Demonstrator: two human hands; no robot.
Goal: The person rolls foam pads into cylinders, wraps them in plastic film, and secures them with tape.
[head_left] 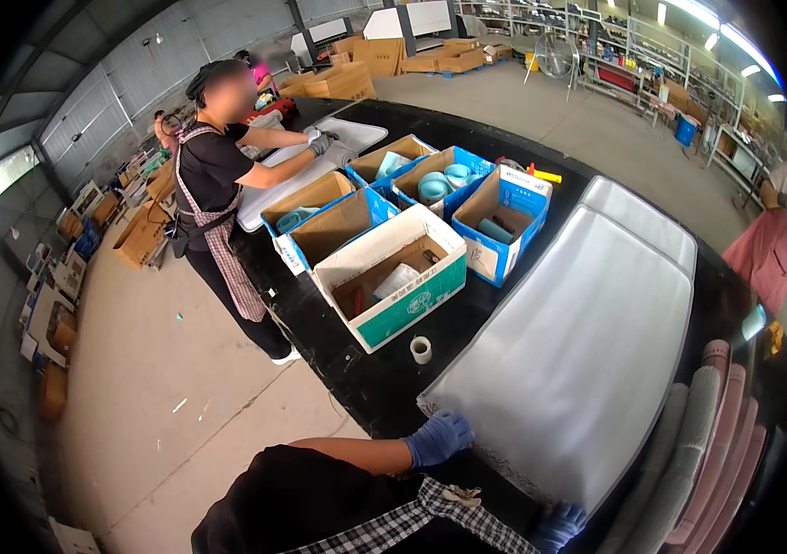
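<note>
A large silver-grey mat [569,342] lies smooth side up on the black table, with dark fuzzy pile showing along its near edge. Another similar mat [647,226] pokes out from under its far end. My left hand [440,439], in a blue glove, has its fingers curled at the mat's near left corner. At the near right corner is my right hand [560,528], also blue-gloved, closed on the edge and partly cut off by the frame. Left of the mat, a small white tape roll [421,350] stands on the table.
Open cardboard boxes [393,277] holding tape rolls and small items stand across the table's middle. Rolled pink and grey rugs [708,434] are stacked at the right. A co-worker [218,175] in gloves handles a pale mat [357,134] at the far left. Another person [772,231] stands at the right.
</note>
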